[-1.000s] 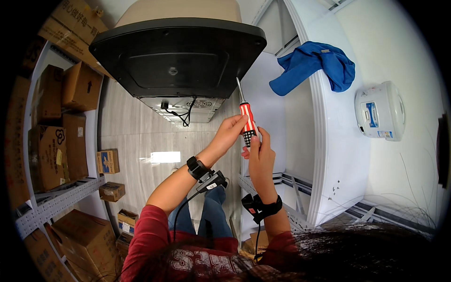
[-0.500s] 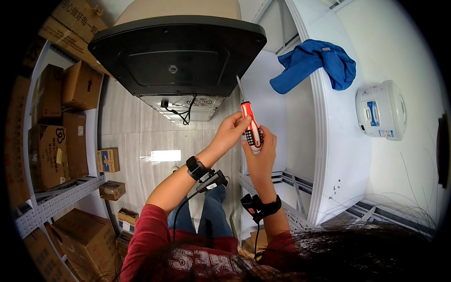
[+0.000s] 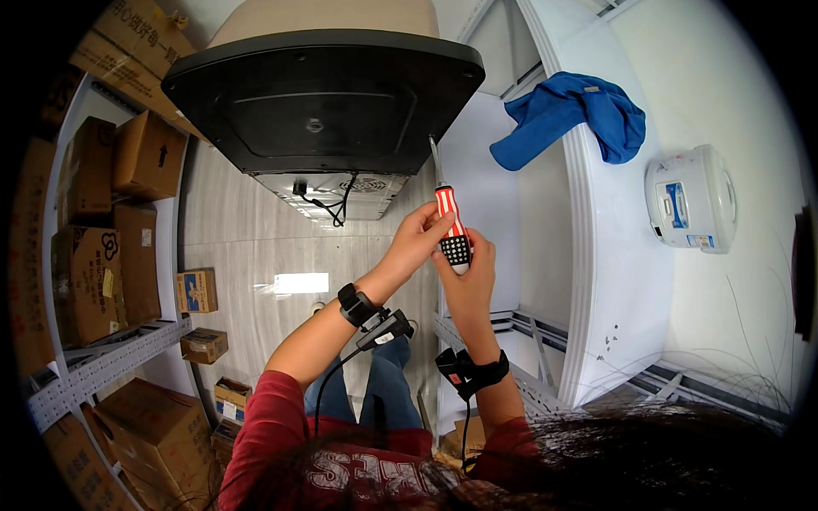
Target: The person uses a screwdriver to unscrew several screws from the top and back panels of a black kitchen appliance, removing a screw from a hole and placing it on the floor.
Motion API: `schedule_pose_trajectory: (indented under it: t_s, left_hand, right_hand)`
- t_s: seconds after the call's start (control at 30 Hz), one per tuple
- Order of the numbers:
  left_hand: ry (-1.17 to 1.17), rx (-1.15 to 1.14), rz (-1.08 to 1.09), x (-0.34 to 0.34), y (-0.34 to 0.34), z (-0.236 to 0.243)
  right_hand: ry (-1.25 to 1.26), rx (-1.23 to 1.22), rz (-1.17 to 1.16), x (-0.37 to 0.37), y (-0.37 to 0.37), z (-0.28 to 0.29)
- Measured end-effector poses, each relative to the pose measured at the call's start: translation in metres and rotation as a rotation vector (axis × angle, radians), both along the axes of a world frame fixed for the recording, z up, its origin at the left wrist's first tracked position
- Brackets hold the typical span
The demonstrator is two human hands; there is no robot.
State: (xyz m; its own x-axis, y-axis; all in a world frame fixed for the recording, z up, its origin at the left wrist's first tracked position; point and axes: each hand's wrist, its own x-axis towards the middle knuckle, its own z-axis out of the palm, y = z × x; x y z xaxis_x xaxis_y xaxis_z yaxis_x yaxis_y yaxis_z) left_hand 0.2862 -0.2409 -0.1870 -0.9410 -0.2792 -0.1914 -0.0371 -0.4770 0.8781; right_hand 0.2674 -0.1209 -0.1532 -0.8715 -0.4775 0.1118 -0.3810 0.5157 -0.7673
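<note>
A screwdriver (image 3: 449,211) with a red-and-white striped handle, black with white dots lower down, is held between both my hands. Its metal shaft points away from me, and the tip meets the lower right corner of a large black panel (image 3: 315,102). My left hand (image 3: 423,234) pinches the handle's left side with thumb and fingers. Lower down, my right hand (image 3: 470,271) has its fingers closed around the dotted end of the handle. Below the panel shows a silver metal casing (image 3: 375,194) with a round vent and a black power cord (image 3: 334,211).
Shelving with cardboard boxes (image 3: 149,153) lines the left side, and small boxes (image 3: 197,291) stand beside it. On the right, a blue cloth (image 3: 567,115) drapes over a white shelf edge (image 3: 588,281). Near it is a white rice cooker (image 3: 692,200). Beige padding (image 3: 324,17) lies behind the panel.
The screwdriver handle has turned about its length, so its stripes and dotted section now face up. My right hand has shifted slightly left and its fingers have rolled with the handle.
</note>
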Motion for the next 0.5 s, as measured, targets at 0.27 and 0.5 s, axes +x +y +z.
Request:
schedule_pose_trajectory:
  t_s: [0.27,0.5]
  left_hand:
    - [0.041,0.171,0.093,0.002,0.003,0.005]
    - [-0.019,0.043,0.058,-0.001,0.003,-0.003]
  right_hand:
    - [-0.366,-0.045,-0.111,-0.001,-0.002,0.004]
    - [0.063,0.077,0.004,0.000,-0.001,-0.005]
